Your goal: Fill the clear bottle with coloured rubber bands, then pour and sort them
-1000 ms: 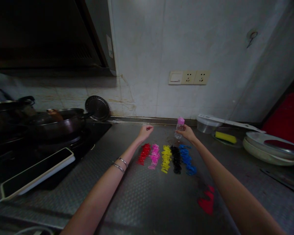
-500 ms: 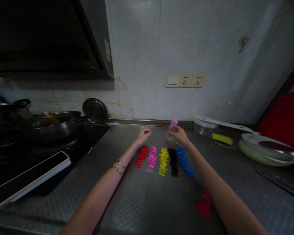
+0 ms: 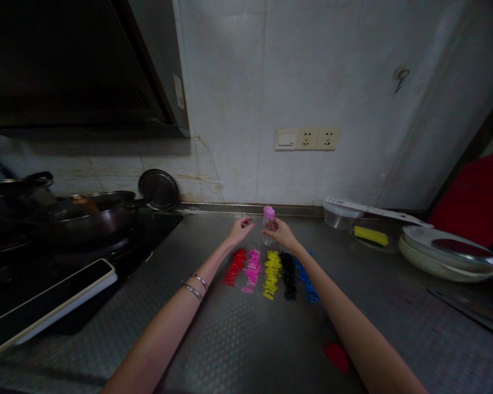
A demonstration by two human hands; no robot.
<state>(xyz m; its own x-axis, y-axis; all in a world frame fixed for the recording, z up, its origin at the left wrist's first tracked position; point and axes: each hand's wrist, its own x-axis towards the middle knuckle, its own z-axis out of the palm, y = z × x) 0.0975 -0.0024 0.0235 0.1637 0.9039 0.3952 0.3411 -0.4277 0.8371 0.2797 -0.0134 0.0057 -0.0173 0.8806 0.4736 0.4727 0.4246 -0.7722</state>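
My right hand [image 3: 282,235] is closed around a small clear bottle with a pink cap [image 3: 268,223], held upright above the steel counter [image 3: 246,339]. My left hand [image 3: 241,228] sits just left of the bottle, fingers pinched on something too small to name. In front of both hands lie five rows of small coloured clips: red [image 3: 234,266], pink [image 3: 252,264], yellow [image 3: 272,267], black [image 3: 288,268] and blue [image 3: 306,277], the blue row partly hidden by my right forearm. A small red heap [image 3: 336,356] lies nearer to me beside that forearm.
At the left a dark pan [image 3: 94,213] stands on a black hob, with a round lid [image 3: 159,190] leaning on the wall and a phone [image 3: 49,306] near the front edge. At the right are a clear tub [image 3: 340,214], a yellow sponge [image 3: 370,236] and stacked plates [image 3: 443,251].
My right hand has carried the bottle leftwards, from above the blue row to above the pink and yellow rows, close to my left hand. My left hand has stayed put.
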